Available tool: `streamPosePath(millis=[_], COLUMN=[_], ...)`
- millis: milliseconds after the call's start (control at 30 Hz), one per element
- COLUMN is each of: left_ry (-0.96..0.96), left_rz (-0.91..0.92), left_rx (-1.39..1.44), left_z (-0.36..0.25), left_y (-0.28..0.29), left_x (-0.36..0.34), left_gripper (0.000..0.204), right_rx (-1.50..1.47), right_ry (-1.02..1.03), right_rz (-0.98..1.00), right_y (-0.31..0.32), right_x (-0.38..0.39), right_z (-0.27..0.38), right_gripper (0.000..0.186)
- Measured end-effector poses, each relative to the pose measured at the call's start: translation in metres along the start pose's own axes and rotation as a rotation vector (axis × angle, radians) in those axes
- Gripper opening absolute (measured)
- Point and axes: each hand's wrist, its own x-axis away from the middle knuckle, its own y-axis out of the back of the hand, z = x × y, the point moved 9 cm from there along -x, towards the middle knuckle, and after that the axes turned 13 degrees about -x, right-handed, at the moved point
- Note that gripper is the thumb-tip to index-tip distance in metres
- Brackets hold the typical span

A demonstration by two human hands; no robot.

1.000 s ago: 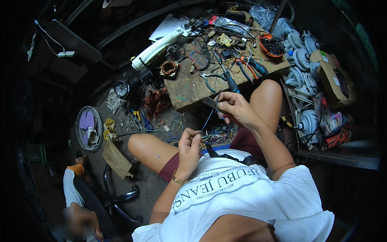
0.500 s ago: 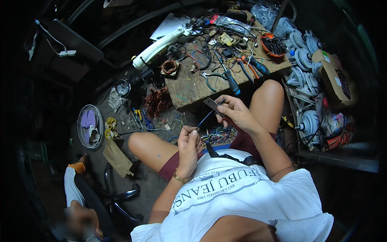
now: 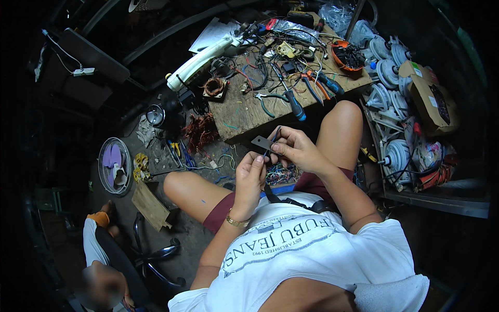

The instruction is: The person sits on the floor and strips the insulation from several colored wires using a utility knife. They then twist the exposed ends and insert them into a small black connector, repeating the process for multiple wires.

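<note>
"Where is the flat grey plate (image 3: 261, 142)?"
"Pinched in the right hand (image 3: 292, 148), long axis slanting up-left, free end above the left fingertips."
"Left hand (image 3: 251, 170)?"
"Pinching a thin dark strand (image 3: 266, 153), close beside the right."

The plate (image 3: 264, 143) is before the table (image 3: 236, 115), fan (image 3: 115, 166) left, carton (image 3: 427, 100) right.

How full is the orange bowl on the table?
Not empty: dark pieces cover most of the inside of the orange bowl. How deep they go, I cannot tell.
</note>
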Motion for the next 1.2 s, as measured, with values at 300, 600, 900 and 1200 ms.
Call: streamPosePath(millis=[300, 600, 900, 1200], left_ry=[0.132, 0.066, 0.217, 0.125], left_rz=[0.169, 0.162, 0.062, 0.115], left_rx=[0.043, -0.02, 0.044, 0.101], left_z=[0.0, -0.011, 0.025, 0.006], left_y=[-0.002, 0.001, 0.029, 0.022], left_x=[0.011, 0.018, 0.037, 0.018], left_gripper=[0.017, 0.018, 0.016, 0.017], right_rx=[0.01, 0.001, -0.059, 0.073], right_ry=[-0.082, -0.06, 0.311, -0.113], right_rz=[0.057, 0.045, -0.207, -0.07], right_y=[0.001, 0.002, 0.08, 0.02], right_x=[0.006, 0.003, -0.002, -0.007], right_z=[0.005, 0.009, 0.097, 0.028], right_gripper=[0.016, 0.017, 0.031, 0.025])
